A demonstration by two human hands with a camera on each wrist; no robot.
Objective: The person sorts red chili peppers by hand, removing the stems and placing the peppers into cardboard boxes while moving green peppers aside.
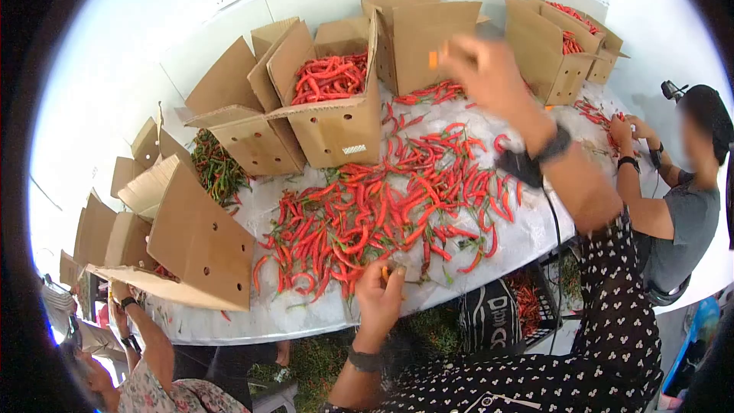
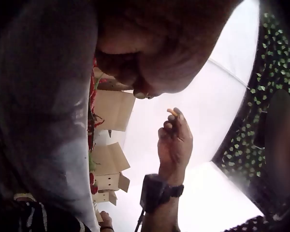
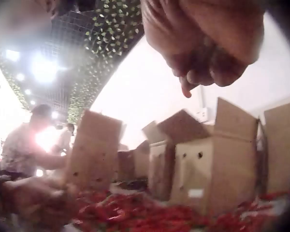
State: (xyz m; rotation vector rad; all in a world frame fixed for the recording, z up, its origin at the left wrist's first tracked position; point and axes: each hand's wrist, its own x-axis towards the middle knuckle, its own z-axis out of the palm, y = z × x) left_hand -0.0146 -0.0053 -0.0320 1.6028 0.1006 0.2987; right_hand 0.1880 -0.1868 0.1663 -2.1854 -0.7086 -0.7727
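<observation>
Red chillies (image 1: 375, 210) lie heaped loosely across the white table (image 1: 267, 317) in front of me. At their near edge, a person's left hand (image 1: 378, 298) has its fingers curled in; I can't tell what, if anything, they hold. The right hand (image 1: 489, 69), blurred, is raised above the far side of the heap, fingertips closed on a small orange piece (image 1: 433, 60). Behind the heap stands an open cardboard box (image 1: 336, 136) of red chillies; at right, someone in a grey shirt (image 1: 693, 222) handles more
</observation>
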